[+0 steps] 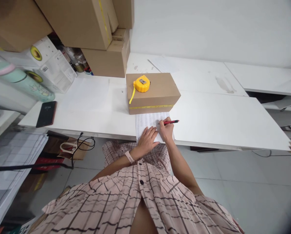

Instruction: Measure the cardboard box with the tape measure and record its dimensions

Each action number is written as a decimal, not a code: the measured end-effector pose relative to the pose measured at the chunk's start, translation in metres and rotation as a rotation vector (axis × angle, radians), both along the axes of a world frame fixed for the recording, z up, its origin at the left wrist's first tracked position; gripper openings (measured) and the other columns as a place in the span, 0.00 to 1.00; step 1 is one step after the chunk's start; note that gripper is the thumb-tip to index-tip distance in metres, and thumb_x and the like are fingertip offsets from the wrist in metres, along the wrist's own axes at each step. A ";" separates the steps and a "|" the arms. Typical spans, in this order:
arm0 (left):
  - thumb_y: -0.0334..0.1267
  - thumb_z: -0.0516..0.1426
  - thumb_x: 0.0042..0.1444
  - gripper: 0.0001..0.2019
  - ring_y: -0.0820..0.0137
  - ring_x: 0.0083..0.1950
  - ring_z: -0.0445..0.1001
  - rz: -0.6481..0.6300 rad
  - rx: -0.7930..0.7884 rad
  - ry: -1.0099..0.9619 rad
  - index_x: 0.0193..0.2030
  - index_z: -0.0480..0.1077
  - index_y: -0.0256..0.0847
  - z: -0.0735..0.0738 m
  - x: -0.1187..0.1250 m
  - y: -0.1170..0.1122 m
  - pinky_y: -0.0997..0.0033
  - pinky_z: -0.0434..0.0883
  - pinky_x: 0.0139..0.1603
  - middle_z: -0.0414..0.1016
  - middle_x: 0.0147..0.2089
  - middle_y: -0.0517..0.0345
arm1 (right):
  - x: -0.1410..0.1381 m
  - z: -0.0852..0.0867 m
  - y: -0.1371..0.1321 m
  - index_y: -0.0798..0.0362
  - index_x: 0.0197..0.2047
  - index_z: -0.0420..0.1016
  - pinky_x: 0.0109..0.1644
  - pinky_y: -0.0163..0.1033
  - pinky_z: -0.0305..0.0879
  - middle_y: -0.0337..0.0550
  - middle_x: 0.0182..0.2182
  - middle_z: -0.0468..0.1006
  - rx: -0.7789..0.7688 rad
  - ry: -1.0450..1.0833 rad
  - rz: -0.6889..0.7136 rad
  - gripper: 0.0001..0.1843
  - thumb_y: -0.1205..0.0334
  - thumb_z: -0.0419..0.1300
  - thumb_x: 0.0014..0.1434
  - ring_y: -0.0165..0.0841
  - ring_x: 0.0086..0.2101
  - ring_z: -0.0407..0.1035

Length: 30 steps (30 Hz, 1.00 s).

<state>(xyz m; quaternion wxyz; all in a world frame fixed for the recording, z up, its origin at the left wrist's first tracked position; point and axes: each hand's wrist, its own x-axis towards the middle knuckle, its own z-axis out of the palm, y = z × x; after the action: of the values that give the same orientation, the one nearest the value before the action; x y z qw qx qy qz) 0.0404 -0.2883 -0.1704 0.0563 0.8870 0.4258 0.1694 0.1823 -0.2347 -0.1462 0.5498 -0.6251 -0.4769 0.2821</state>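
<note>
A red and black pen [171, 122] is gripped in my right hand [166, 130], its tip down on a printed sheet of paper [147, 119]. My left hand [147, 139] lies flat on the same sheet, fingers stretched out, close beside the right. The sheet lies at the table's front edge; rows of small print show, too fine to read. Just behind it sits a closed cardboard box [157, 85] with yellow tape along its front. On top of the box rests a yellow tape measure [142, 84], a short length of its blade hanging out.
Large cardboard boxes [104, 60] are stacked at the back left. A phone [46, 114], a mint green bottle [22, 81] and white avocado-print boxes [55, 70] stand or lie on the left. A black cable [81, 143] hangs below the white table's [208, 120] front edge.
</note>
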 end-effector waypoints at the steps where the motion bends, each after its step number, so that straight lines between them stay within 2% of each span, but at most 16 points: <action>1: 0.48 0.57 0.68 0.28 0.51 0.75 0.61 -0.001 -0.003 -0.003 0.67 0.64 0.31 0.000 0.000 -0.001 0.43 0.56 0.76 0.66 0.71 0.36 | 0.002 -0.001 -0.001 0.47 0.29 0.57 0.37 0.39 0.59 0.31 0.23 0.62 0.020 -0.012 -0.025 0.12 0.57 0.57 0.60 0.31 0.28 0.60; 3: 0.48 0.57 0.68 0.26 0.52 0.75 0.61 0.002 -0.022 -0.027 0.66 0.65 0.34 0.001 0.000 -0.002 0.42 0.56 0.76 0.67 0.71 0.37 | 0.011 -0.005 -0.005 0.47 0.33 0.60 0.41 0.40 0.62 0.35 0.28 0.66 0.069 -0.090 -0.051 0.11 0.53 0.56 0.64 0.33 0.31 0.63; 5: 0.48 0.57 0.68 0.24 0.54 0.74 0.63 0.007 -0.066 -0.091 0.65 0.66 0.37 0.008 -0.002 -0.002 0.43 0.59 0.75 0.69 0.69 0.40 | 0.024 -0.011 -0.009 0.48 0.39 0.65 0.46 0.44 0.63 0.41 0.35 0.71 0.113 -0.265 -0.021 0.06 0.55 0.54 0.65 0.37 0.38 0.66; 6: 0.48 0.56 0.69 0.23 0.55 0.73 0.65 0.010 -0.089 -0.142 0.64 0.67 0.38 0.014 -0.003 -0.001 0.45 0.61 0.74 0.70 0.68 0.41 | 0.031 -0.014 -0.011 0.49 0.42 0.67 0.48 0.46 0.63 0.45 0.39 0.72 0.120 -0.379 0.008 0.05 0.58 0.54 0.64 0.40 0.41 0.66; 9: 0.47 0.53 0.71 0.18 0.60 0.68 0.71 0.013 -0.060 -0.340 0.61 0.68 0.41 0.049 -0.010 0.015 0.53 0.69 0.69 0.74 0.64 0.45 | 0.047 -0.022 -0.013 0.51 0.49 0.71 0.50 0.50 0.62 0.53 0.44 0.71 0.076 -0.708 0.076 0.17 0.68 0.55 0.57 0.46 0.45 0.64; 11: 0.45 0.51 0.72 0.15 0.61 0.66 0.72 0.040 0.066 -0.458 0.58 0.69 0.41 0.082 -0.018 0.038 0.55 0.69 0.68 0.75 0.62 0.46 | 0.050 -0.026 -0.011 0.52 0.53 0.72 0.49 0.50 0.61 0.55 0.46 0.71 0.023 -0.835 0.070 0.22 0.72 0.54 0.54 0.47 0.45 0.63; 13: 0.42 0.51 0.72 0.13 0.60 0.66 0.71 0.139 0.206 -0.544 0.57 0.68 0.41 0.115 -0.026 0.070 0.52 0.66 0.70 0.75 0.61 0.46 | 0.048 -0.029 -0.008 0.52 0.55 0.73 0.50 0.50 0.60 0.55 0.46 0.73 -0.003 -0.882 0.035 0.25 0.74 0.51 0.56 0.47 0.45 0.63; 15: 0.40 0.55 0.68 0.14 0.57 0.67 0.69 0.245 0.279 -0.580 0.58 0.66 0.40 0.140 -0.034 0.107 0.48 0.64 0.71 0.73 0.62 0.45 | 0.045 -0.031 -0.006 0.53 0.56 0.73 0.50 0.49 0.59 0.55 0.46 0.74 -0.003 -0.879 0.000 0.26 0.76 0.48 0.57 0.46 0.46 0.63; 17: 0.41 0.61 0.62 0.23 0.52 0.68 0.66 0.345 0.255 -0.565 0.61 0.63 0.39 0.155 -0.041 0.142 0.45 0.63 0.70 0.70 0.65 0.43 | 0.044 -0.033 -0.005 0.53 0.56 0.73 0.50 0.49 0.59 0.54 0.46 0.75 0.007 -0.860 -0.015 0.27 0.76 0.48 0.57 0.46 0.46 0.64; 20: 0.38 0.67 0.53 0.34 0.47 0.69 0.65 0.431 0.112 -0.533 0.65 0.60 0.38 0.161 -0.047 0.179 0.43 0.65 0.68 0.68 0.66 0.37 | 0.044 -0.032 -0.008 0.54 0.55 0.74 0.51 0.50 0.61 0.55 0.45 0.76 0.037 -0.806 -0.032 0.25 0.75 0.47 0.58 0.46 0.46 0.66; 23: 0.37 0.67 0.52 0.35 0.50 0.64 0.72 0.379 0.012 -0.597 0.64 0.59 0.41 0.163 -0.048 0.180 0.47 0.69 0.64 0.71 0.63 0.39 | 0.040 -0.016 -0.012 0.53 0.51 0.75 0.54 0.53 0.64 0.55 0.45 0.76 0.155 -0.646 -0.116 0.20 0.69 0.46 0.63 0.45 0.48 0.67; 26: 0.44 0.63 0.59 0.32 0.60 0.53 0.79 0.162 -0.204 -0.722 0.65 0.55 0.43 0.169 -0.044 0.151 0.54 0.74 0.56 0.77 0.55 0.46 | 0.032 0.022 -0.013 0.50 0.46 0.75 0.55 0.53 0.67 0.52 0.43 0.77 0.232 -0.286 -0.144 0.13 0.59 0.50 0.67 0.44 0.48 0.71; 28: 0.49 0.58 0.63 0.30 0.64 0.48 0.81 -0.044 -0.470 -0.799 0.66 0.53 0.42 0.173 -0.039 0.126 0.59 0.76 0.50 0.79 0.51 0.48 | 0.027 0.055 -0.009 0.49 0.47 0.75 0.52 0.51 0.71 0.50 0.43 0.79 0.169 0.069 0.017 0.15 0.50 0.54 0.67 0.41 0.45 0.74; 30: 0.52 0.56 0.64 0.30 0.65 0.45 0.81 -0.189 -0.685 -0.861 0.66 0.52 0.41 0.176 -0.035 0.106 0.62 0.77 0.45 0.79 0.49 0.48 | 0.024 0.086 -0.005 0.48 0.50 0.76 0.52 0.50 0.73 0.49 0.45 0.81 0.080 0.374 0.270 0.20 0.43 0.54 0.67 0.40 0.46 0.76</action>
<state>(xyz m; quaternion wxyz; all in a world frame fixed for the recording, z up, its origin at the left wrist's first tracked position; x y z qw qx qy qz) 0.0056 -0.1822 0.0056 0.5252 0.7029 0.3138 0.3627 0.2061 -0.2393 -0.0597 0.6102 -0.4703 -0.4568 0.4447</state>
